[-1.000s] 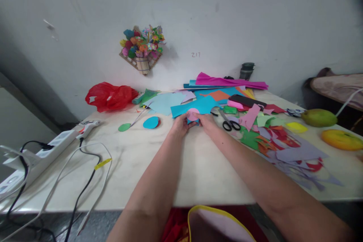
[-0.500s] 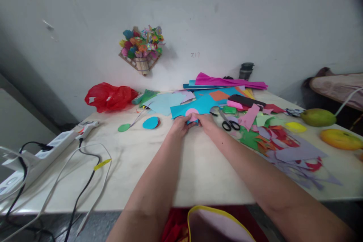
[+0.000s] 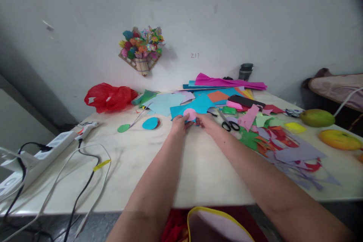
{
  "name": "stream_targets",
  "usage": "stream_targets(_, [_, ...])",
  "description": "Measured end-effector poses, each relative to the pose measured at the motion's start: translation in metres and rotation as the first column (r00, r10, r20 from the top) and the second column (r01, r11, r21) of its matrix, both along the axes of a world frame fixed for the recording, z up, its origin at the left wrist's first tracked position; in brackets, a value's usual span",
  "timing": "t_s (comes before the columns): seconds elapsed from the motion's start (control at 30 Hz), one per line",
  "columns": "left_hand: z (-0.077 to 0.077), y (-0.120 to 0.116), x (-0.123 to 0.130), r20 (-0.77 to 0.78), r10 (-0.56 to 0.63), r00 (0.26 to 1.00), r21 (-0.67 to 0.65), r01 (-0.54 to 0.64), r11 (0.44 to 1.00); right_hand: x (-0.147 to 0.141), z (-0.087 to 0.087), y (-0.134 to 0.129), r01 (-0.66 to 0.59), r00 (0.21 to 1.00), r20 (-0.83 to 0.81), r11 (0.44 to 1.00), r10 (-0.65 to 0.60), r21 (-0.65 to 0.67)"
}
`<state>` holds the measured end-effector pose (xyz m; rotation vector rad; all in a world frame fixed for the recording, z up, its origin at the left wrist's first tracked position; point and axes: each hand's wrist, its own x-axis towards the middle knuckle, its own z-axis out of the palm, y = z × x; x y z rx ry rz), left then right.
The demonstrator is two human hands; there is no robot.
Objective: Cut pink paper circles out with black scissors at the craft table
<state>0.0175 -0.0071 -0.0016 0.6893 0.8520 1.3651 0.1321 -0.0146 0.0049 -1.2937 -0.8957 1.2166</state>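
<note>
A pink paper circle (image 3: 190, 113) lies against a blue sheet of paper (image 3: 202, 103) in the middle of the table. My left hand (image 3: 179, 124) is closed at their lower left, its thumb over the circle's edge, pinching circle and sheet together. On the other side, my right hand (image 3: 205, 122) has its fingers curled together by the circle's right edge and the sheet's lower part; what they grip is hidden. Black-handled scissors (image 3: 230, 124) rest just right of my right hand. To the left lie a blue paper circle (image 3: 150, 123) and a green paper circle (image 3: 124, 128).
Paper scraps (image 3: 283, 143), a black phone (image 3: 246, 102) and mangoes (image 3: 317, 117) occupy the right side. Rolled magenta paper (image 3: 227, 82) lies at the back. A red plastic bag (image 3: 109, 97) and a power strip (image 3: 53, 149) with trailing cables are on the left.
The pink circle has shifted slightly left against the blue sheet. My right thumb has slid off the circle toward its right edge, while my left hand keeps its hold.
</note>
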Motion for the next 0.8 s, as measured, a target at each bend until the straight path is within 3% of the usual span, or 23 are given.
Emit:
stream_targets(0.17, [-0.004, 0.005, -0.003, -0.010, 0.090, 0.996, 0.054, -0.089, 0.995, 0.024, 0.014, -0.001, -0.185, 0.968, 0.152, 0.976, 0.201, -0.113])
stream_targets(0.3, [-0.005, 0.005, -0.004, -0.033, 0.081, 0.996, 0.073, -0.078, 0.994, 0.047, 0.031, -0.004, -0.176, 0.850, 0.484, 0.978, 0.208, -0.112])
stream_targets(0.37, [-0.005, 0.005, -0.003, -0.035, 0.085, 0.996, 0.066, -0.082, 0.994, 0.059, 0.040, -0.004, -0.124, 0.699, 0.695, 0.986, 0.165, -0.108])
stream_targets(0.43, [-0.005, 0.005, -0.003, -0.033, 0.098, 0.995, 0.053, -0.096, 0.994, 0.069, 0.048, -0.004, -0.075, 0.465, 0.869, 0.986, 0.167, -0.150])
stream_targets(0.5, [-0.006, 0.006, -0.003, -0.032, 0.106, 0.994, 0.048, -0.105, 0.993, 0.079, 0.055, -0.005, 0.069, 0.201, 0.962, 0.977, 0.184, -0.202])
stream_targets(0.57, [-0.006, 0.006, -0.003, -0.034, 0.106, 0.994, 0.049, -0.104, 0.993, 0.088, 0.059, -0.005, 0.163, 0.050, 0.973, 0.959, 0.226, -0.231])
stream_targets(0.7, [-0.007, 0.008, -0.004, -0.032, 0.111, 0.993, 0.046, -0.109, 0.993, 0.103, 0.058, -0.003, 0.187, 0.012, 0.898, 0.881, 0.440, -0.434])
stream_targets(0.8, [-0.008, 0.009, -0.004, -0.022, 0.118, 0.993, 0.042, -0.117, 0.992, 0.106, 0.051, 0.001, 0.171, -0.008, 0.872, 0.860, 0.489, -0.481])
